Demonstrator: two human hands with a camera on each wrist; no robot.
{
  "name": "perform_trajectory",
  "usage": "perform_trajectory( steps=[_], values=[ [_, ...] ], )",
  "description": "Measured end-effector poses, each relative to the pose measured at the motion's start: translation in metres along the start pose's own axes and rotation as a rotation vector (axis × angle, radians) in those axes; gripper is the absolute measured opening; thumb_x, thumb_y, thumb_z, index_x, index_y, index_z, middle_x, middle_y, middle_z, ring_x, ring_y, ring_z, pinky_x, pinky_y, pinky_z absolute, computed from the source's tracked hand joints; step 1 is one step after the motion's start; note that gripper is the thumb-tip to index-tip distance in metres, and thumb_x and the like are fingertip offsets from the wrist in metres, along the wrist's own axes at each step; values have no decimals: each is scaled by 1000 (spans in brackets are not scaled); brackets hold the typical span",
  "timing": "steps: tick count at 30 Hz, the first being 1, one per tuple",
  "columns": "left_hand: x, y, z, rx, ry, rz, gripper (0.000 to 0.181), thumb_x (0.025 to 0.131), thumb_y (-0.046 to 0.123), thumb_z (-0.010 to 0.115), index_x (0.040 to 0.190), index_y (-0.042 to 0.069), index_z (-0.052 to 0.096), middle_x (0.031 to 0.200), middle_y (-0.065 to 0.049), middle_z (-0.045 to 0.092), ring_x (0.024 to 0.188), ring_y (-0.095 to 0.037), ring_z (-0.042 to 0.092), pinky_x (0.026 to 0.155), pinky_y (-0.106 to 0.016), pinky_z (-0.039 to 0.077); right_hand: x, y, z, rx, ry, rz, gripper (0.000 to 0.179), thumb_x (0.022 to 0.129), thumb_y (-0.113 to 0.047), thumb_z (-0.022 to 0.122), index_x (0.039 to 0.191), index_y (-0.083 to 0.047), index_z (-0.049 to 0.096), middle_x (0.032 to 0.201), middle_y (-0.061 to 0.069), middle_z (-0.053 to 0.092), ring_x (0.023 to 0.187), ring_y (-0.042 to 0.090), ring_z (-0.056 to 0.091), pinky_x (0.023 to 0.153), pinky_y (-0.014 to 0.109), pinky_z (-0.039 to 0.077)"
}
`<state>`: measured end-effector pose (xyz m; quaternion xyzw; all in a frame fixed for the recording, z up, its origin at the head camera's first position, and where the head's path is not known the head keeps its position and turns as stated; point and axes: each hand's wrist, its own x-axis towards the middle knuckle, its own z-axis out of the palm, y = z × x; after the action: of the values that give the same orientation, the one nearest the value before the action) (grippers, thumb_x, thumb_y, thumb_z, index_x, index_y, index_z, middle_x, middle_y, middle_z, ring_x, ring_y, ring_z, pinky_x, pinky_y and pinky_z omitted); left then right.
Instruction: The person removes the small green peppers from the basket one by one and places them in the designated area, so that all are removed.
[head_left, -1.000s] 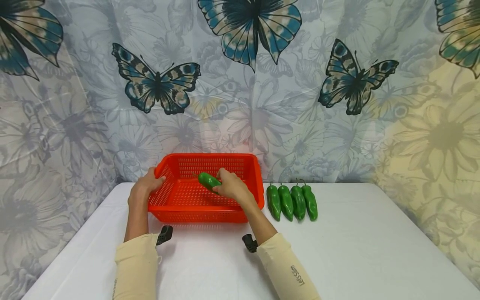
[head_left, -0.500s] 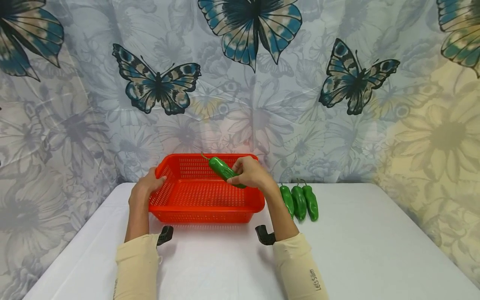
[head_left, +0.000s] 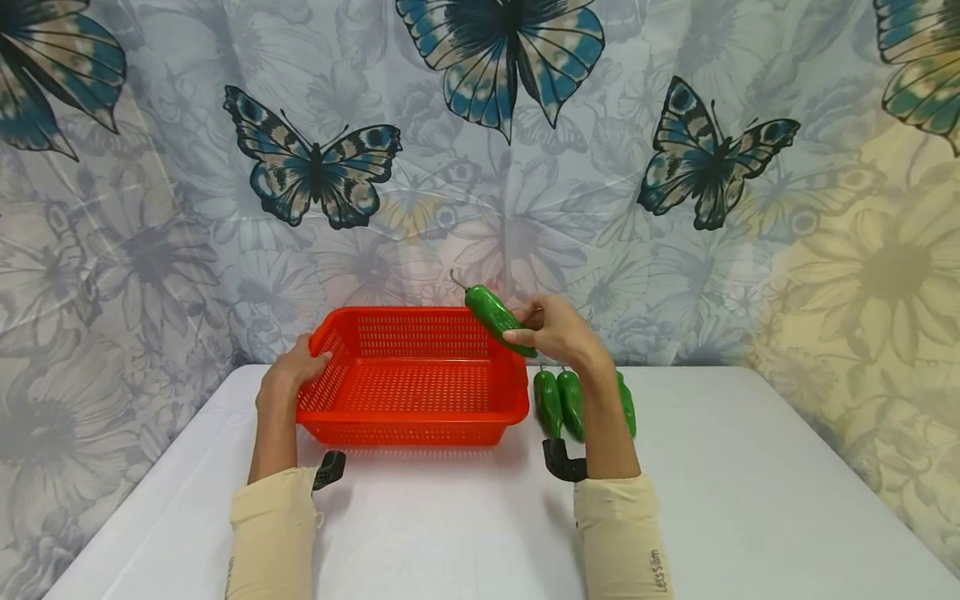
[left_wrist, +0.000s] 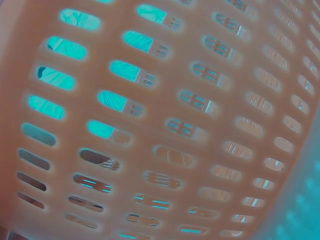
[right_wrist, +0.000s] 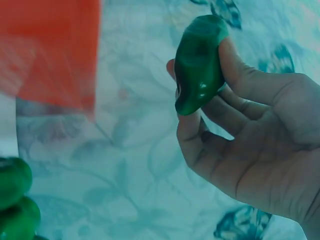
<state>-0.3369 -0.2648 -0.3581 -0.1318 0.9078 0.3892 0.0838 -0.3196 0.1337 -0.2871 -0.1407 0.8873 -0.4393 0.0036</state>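
Observation:
A green chili pepper [head_left: 489, 310], stem pointing up and left, is held in the air by my right hand [head_left: 564, 332] above the right rim of a red plastic basket [head_left: 405, 432]. In the right wrist view the thumb and fingers pinch this pepper [right_wrist: 200, 62] near its blunt tip end. My left hand [head_left: 297, 365] grips the basket's left rim, thumb over the inside. The perforated basket wall [left_wrist: 165, 140] fills the left wrist view, where the hand is out of sight. The basket's inside shows no pepper.
Right of the basket, several green peppers [head_left: 548, 402] lie side by side on the white-covered table [head_left: 420, 517], partly hidden by my right forearm. A butterfly-print cloth [head_left: 450, 242] hangs behind the table. Each wrist carries a black camera mount [head_left: 562, 461].
My right hand has lifted the pepper up and right, from inside the basket to above its right rim. The left hand and the basket have stayed in place.

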Motion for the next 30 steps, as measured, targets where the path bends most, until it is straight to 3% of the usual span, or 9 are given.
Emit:
perform_trajectory(
  steps=[10,15,22,23,26,28,30],
  values=[
    [-2,-2,-1,16,2,14,68,110,32,40,166,11,8,139,-34,52,92,-30,71,71,-39,66,-20,28,-47,-25,102,78,33,106,-15,60,131,6,52,142,35,59,135,46,56,110,59,48],
    [-2,-3,-1,21,3,39,68,109,31,41,165,7,11,139,-34,52,95,-32,71,72,-40,66,-31,49,-68,-83,146,170,38,107,-15,57,134,11,48,142,41,54,128,50,56,101,57,51],
    [-2,-2,0,14,-1,27,68,110,31,41,166,8,10,140,-34,52,96,-32,71,72,-41,66,-45,86,-90,-209,120,345,46,102,-17,60,136,13,50,139,40,51,120,54,57,96,64,53],
    [-2,-2,0,8,-5,26,68,110,31,41,165,8,10,140,-33,51,97,-33,71,74,-42,67,-46,90,-92,-229,110,367,43,102,-17,61,132,12,52,135,39,53,117,54,58,93,62,54],
    [-1,-3,-1,7,-14,23,68,109,31,42,165,7,10,142,-33,50,102,-35,69,78,-44,67,-49,101,-97,-233,65,434,19,99,-13,63,93,4,58,90,23,60,81,37,60,76,47,54],
    [-1,-2,-1,3,-20,16,69,110,32,42,165,7,10,143,-33,49,105,-36,69,80,-46,67,-50,107,-97,-232,43,480,29,98,-11,65,73,-7,50,69,7,48,67,24,50,66,36,48],
    [0,-2,-1,9,-22,16,69,110,32,42,165,7,10,144,-32,49,108,-37,68,83,-46,67,-51,112,-97,-223,31,537,33,97,-10,65,69,-10,46,63,-1,42,62,17,45,62,30,44]
  ],
)
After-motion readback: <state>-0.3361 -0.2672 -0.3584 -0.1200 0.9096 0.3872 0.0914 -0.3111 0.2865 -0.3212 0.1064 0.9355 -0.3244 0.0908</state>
